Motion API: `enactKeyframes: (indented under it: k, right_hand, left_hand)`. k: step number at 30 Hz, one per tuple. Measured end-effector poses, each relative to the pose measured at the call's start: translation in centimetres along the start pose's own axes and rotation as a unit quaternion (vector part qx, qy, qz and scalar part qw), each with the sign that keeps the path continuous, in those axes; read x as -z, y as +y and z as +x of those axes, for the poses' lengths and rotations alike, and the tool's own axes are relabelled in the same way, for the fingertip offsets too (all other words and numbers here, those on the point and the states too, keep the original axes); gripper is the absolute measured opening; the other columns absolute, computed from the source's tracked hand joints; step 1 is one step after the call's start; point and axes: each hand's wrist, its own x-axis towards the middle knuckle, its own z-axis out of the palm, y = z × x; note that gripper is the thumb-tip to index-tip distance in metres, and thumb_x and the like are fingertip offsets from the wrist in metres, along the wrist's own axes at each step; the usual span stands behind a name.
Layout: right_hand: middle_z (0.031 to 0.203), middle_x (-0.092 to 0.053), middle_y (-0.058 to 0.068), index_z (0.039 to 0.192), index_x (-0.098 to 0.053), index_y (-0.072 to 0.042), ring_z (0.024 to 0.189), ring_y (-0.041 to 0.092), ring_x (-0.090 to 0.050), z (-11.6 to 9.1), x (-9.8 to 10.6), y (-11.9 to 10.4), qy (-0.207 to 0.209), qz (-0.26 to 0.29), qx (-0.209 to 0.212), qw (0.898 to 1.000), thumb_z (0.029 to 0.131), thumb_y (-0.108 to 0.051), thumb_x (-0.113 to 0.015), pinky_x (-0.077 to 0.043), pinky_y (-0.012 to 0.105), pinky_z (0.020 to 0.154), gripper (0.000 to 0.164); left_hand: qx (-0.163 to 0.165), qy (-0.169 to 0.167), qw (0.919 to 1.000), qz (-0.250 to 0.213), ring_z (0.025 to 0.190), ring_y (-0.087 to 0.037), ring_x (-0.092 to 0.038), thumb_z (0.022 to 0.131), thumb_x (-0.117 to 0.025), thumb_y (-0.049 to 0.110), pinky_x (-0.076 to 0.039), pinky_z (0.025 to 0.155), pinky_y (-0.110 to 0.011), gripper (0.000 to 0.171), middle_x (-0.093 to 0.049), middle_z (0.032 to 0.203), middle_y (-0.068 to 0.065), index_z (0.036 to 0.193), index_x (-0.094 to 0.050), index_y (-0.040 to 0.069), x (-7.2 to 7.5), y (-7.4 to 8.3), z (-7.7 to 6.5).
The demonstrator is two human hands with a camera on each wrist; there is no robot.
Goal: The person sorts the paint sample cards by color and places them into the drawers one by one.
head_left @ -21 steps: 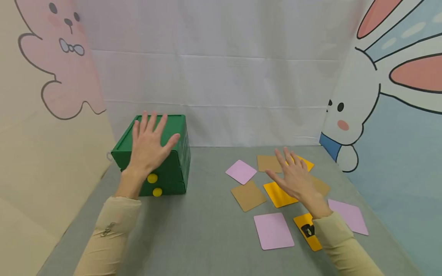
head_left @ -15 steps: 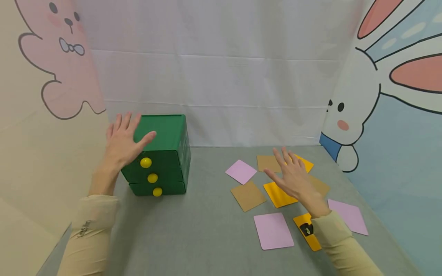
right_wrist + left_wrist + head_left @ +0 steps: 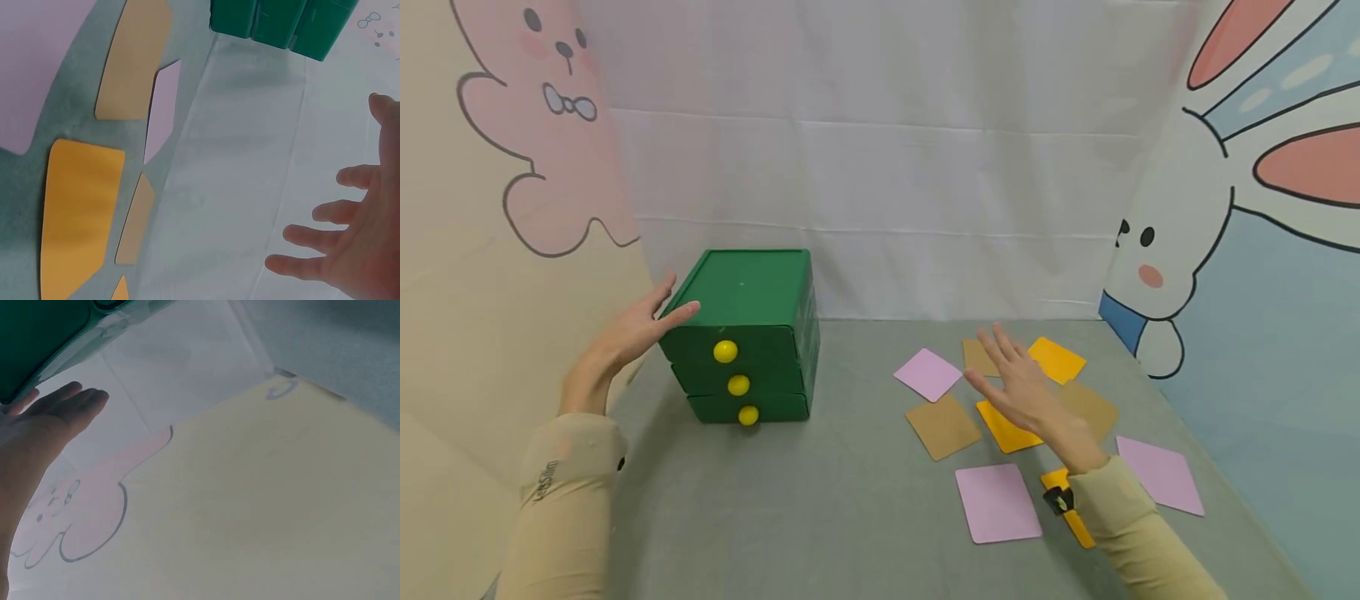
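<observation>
On the left of the grey surface [image 3: 865, 483], green drawer box [image 3: 752, 287], top lid facing up, three drawer fronts stacked, one yellow knob [image 3: 726, 351] on each. My left hand [image 3: 628, 335] is at its upper left front corner, fingers straight, thumb apart from them and over the top edge; contact with the box, cannot tell. Well apart from that, my right hand [image 3: 1024, 387] hovers above the cards, fingers spread apart, palm facing down and forward. Cards lie flat on the right side: three pink, three brown, three orange. Large pink card [image 3: 997, 504] nearest me, small pink card [image 3: 928, 374] farther back, another pink card [image 3: 1160, 475] at far right. Brown card [image 3: 943, 427] sits just beside the small pink one; my right hand partly covers an orange card [image 3: 1006, 432]. My right sleeve [image 3: 1112, 504] overlaps another orange card [image 3: 1079, 528]. White cloth [image 3: 880, 183] hangs behind everything.
</observation>
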Motion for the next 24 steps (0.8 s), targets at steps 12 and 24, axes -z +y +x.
enactKeyframes:
  k: [12, 24]
  right_hand:
    - [0.162, -0.017, 0.015, 0.156, -0.021, -0.016, 0.143, 0.046, -0.026, 1.5, -0.8, -2.7, -0.02, 0.082, 0.04, 0.996, 0.099, -0.049, -0.045, -0.024, 0.068, 0.11, 0.07]
    - [0.128, -0.063, 0.017, 0.137, -0.054, -0.007, 0.111, 0.035, -0.061, 5.8, -1.9, -10.4, -0.06, 0.344, 0.092, 0.933, 0.103, -0.029, -0.042, -0.052, 0.049, 0.092, 0.041]
  left_hand:
    - [-0.001, -0.033, 0.9988, -0.035, 0.148, -0.046, 0.002, 0.095, -0.047, 0.056, -0.011, 0.109, -0.074, 0.087, 0.01, 0.163, -0.012, 0.153, 0.013, 0.032, -0.4, -1.2, 0.3]
    - [0.004, -0.037, 0.9991, -0.022, 0.147, -0.047, 0.002, 0.095, -0.046, 0.057, -0.012, 0.109, -0.074, 0.087, 0.011, 0.162, -0.013, 0.152, 0.014, 0.033, -0.6, -1.2, 0.8]
